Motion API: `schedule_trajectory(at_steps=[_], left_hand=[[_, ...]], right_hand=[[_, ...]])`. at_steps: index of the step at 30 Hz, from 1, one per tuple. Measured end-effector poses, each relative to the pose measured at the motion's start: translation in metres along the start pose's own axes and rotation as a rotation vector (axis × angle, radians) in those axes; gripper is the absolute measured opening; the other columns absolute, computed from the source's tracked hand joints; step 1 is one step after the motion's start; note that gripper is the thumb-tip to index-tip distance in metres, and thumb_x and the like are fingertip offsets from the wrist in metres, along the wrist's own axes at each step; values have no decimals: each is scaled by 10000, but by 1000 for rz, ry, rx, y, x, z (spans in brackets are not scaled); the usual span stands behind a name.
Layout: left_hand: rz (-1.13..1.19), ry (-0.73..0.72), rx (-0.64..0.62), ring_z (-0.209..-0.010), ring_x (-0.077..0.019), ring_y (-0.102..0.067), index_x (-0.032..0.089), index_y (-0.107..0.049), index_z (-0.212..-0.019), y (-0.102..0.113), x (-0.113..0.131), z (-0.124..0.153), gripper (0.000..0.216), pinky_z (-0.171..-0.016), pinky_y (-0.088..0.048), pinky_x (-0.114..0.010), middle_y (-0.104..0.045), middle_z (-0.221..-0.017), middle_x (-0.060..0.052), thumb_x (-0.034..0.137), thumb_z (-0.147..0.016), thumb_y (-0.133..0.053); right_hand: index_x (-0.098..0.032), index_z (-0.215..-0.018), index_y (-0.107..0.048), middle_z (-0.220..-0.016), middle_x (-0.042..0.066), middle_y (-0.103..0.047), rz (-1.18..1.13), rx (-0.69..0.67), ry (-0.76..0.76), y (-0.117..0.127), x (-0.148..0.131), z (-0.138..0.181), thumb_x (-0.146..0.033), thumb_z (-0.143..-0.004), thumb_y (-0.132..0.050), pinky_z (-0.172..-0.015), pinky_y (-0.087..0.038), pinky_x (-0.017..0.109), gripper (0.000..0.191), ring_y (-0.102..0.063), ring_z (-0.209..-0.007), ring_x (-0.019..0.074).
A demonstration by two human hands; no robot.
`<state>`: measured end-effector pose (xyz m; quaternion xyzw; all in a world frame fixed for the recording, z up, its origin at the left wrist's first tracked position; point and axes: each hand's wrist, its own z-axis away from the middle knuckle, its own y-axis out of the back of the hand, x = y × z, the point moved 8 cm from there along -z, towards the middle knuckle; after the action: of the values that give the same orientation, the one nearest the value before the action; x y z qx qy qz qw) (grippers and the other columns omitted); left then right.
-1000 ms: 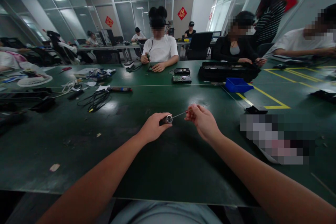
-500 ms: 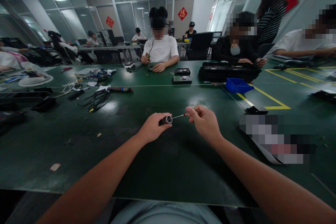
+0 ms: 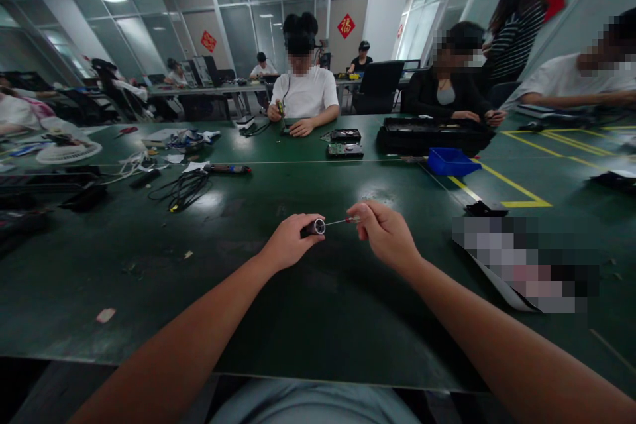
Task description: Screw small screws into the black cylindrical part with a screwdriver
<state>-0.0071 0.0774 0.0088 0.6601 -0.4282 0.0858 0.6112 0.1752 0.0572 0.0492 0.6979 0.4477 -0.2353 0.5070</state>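
My left hand is closed around a small dark cylinder with a silver end, held just above the green table. My right hand pinches a thin screwdriver with a red handle. Its metal tip points left into the silver end of the cylinder. The two hands are close together over the middle of the table.
A black cable bundle and a pen-like tool lie at the left. Hard drives, a black case and a blue bin sit farther back. People sit across the table and at the right. Yellow tape lines mark the right side.
My right hand has moved a little left toward the cylinder, shortening the visible shaft of the screwdriver. My left hand has stayed where it was.
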Motion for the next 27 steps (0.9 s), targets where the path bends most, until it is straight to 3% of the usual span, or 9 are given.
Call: schedule_trajectory(at_steps=[6, 9, 13, 21, 27], left_hand=[[21, 1, 13, -1050, -230, -592, 256, -636, -1218, 1, -1, 1, 356, -945, -451, -385, -669, -1139, -37, 300, -867, -681], [26, 3, 12, -1065, -232, -591, 256, -636, -1217, 2, -1, 0, 352, -958, -448, -392, -667, -1152, -38, 297, -870, -678], [21, -2, 3, -1055, -230, -596, 253, -642, -1208, 1, 0, 0, 348, -953, -451, -386, -669, -1147, -36, 285, -863, -685], [27, -10, 14, -1047, -216, -599, 260, -640, -1208, 1, -3, 0, 351, -941, -452, -367, -669, -1136, -25, 274, -862, -692], [13, -13, 8, -1038, -217, -601, 260, -644, -1198, 0, -3, 0, 340, -946, -456, -369, -670, -1117, -27, 273, -862, -693]], right_hand=[[-221, -1166, -607, -666, -13, -598, 39, 12, 16, 0, 1, 1, -341, -984, -406, -593, -419, 293, 297, -590, -625, 167], [-228, -1093, -625, -717, -1, -622, 28, -21, 32, -2, -1, 1, -326, -977, -413, -619, -422, 293, 261, -602, -675, 170], [-226, -968, -651, -653, -10, -592, 52, -39, 9, -3, -2, 1, -419, -999, -382, -591, -401, 295, 333, -565, -600, 160], [-213, -1037, -642, -722, -2, -616, 34, -49, 30, -5, -3, 0, -335, -976, -435, -619, -413, 285, 247, -589, -667, 161], [-210, -1016, -652, -688, -3, -599, 39, -47, -5, -5, -1, 0, -410, -1003, -377, -587, -396, 292, 340, -555, -600, 152]])
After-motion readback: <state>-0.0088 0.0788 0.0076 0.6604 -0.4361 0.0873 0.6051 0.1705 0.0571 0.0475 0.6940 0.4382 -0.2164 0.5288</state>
